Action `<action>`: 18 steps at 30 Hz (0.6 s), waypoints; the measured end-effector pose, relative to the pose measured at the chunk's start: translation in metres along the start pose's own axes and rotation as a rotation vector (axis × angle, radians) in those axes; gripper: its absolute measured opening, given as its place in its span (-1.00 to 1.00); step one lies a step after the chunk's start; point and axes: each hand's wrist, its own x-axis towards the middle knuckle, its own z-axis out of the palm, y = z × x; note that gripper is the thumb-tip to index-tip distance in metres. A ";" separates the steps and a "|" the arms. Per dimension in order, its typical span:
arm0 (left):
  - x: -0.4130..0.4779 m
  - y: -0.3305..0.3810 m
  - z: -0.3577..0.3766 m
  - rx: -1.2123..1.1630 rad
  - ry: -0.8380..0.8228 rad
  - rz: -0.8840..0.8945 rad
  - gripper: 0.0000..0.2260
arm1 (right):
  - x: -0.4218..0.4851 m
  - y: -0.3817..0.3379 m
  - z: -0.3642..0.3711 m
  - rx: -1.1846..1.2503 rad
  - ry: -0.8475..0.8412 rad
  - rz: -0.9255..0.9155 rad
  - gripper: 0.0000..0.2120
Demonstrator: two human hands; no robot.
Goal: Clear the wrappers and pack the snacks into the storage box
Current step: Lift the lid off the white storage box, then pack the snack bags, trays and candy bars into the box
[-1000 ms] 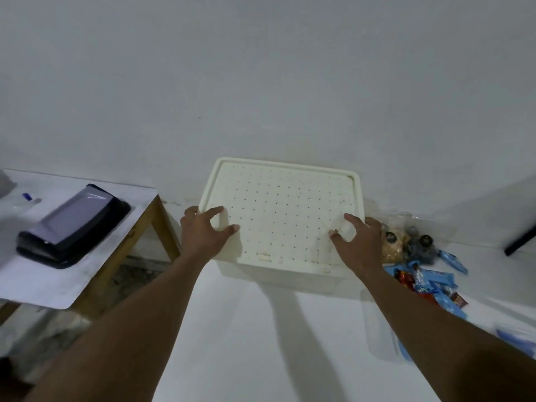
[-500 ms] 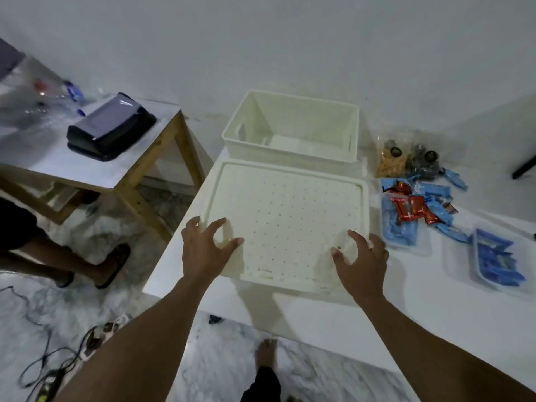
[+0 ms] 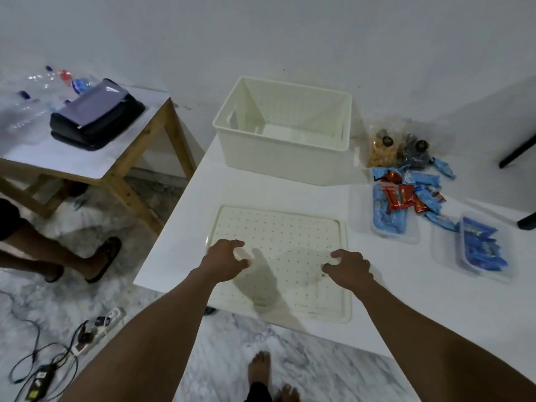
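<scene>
The cream storage box (image 3: 278, 158) stands open and empty at the back of the white table (image 3: 435, 309). Its dotted lid (image 3: 278, 230) lies flat on the table in front of it, near the front edge. My left hand (image 3: 226, 256) and my right hand (image 3: 348, 265) hover just over the lid's near half, fingers curled and apart, holding nothing. To the right of the box lie blue and red snack packets (image 3: 403, 195), two clear bags of snacks (image 3: 383, 149), and two clear trays (image 3: 481, 250) with blue packets in them.
A wooden side table (image 3: 139, 140) on the left carries a black bag (image 3: 95, 117) and plastic bottles (image 3: 43, 82). Another person's legs (image 3: 43, 250) stand beside it. A power strip and cables (image 3: 95, 329) lie on the marble floor. My bare feet (image 3: 261, 372) are below.
The lid came off the box and down onto the table in front of it. Both hands have let go of it and now hover over it.
</scene>
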 end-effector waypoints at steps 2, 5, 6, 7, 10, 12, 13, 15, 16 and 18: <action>0.008 0.027 -0.014 -0.023 -0.075 0.054 -0.40 | 0.006 -0.009 -0.028 0.025 0.013 -0.041 -0.49; 0.023 0.077 -0.036 -0.019 -0.122 0.119 -0.43 | 0.011 -0.021 -0.081 0.120 0.096 -0.121 -0.52; 0.027 0.094 -0.042 -0.015 -0.122 0.149 -0.44 | 0.014 -0.023 -0.099 0.161 0.125 -0.151 -0.57; 0.032 0.111 -0.047 -0.015 -0.116 0.184 -0.44 | 0.015 -0.025 -0.117 0.187 0.149 -0.161 -0.63; 0.046 0.159 -0.056 -0.008 -0.102 0.276 -0.45 | 0.026 -0.021 -0.159 0.179 0.247 -0.183 -0.85; 0.054 0.188 -0.055 -0.003 -0.106 0.325 -0.45 | 0.034 -0.011 -0.172 0.117 0.274 -0.173 -0.81; 0.058 0.201 -0.052 -0.004 -0.112 0.349 -0.46 | 0.037 -0.005 -0.176 0.087 0.295 -0.169 -0.79; 0.064 0.224 -0.044 0.002 -0.130 0.384 -0.46 | 0.042 0.007 -0.182 0.072 0.327 -0.175 -0.80; 0.068 0.234 -0.038 0.007 -0.142 0.394 -0.46 | 0.044 0.011 -0.185 0.088 0.328 -0.176 -0.81; 0.079 0.254 -0.025 0.005 -0.155 0.412 -0.47 | 0.053 0.019 -0.193 0.119 0.314 -0.165 -0.81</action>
